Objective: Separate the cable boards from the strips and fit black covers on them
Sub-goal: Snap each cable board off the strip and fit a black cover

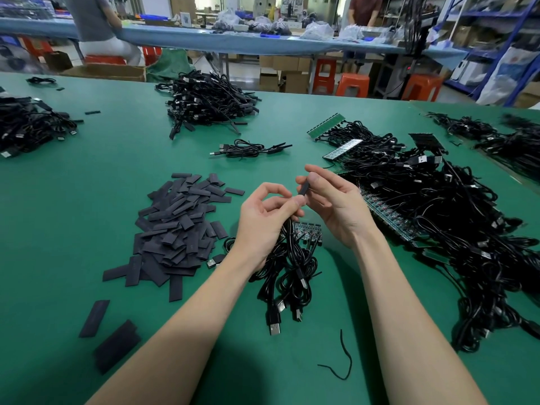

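My left hand (260,220) pinches a black cable just below its board end, above the green table (87,176). My right hand (333,200) pinches a black cover (304,189) between thumb and fingers, slid over that cable's end. The cable hangs down into a small bundle of cables (287,270) with USB plugs. Under my hands lies a short strip of boards (308,230) with cables attached. A heap of flat black covers (178,226) lies to the left. A big tangle of cables on green board strips (432,217) lies to the right.
A finished pile of covered cables (207,100) sits at the back, one single cable (248,149) in front of it. More cable piles lie far left (26,124) and far right (496,135). A loose wire scrap (344,361) lies near me. People work at the far bench.
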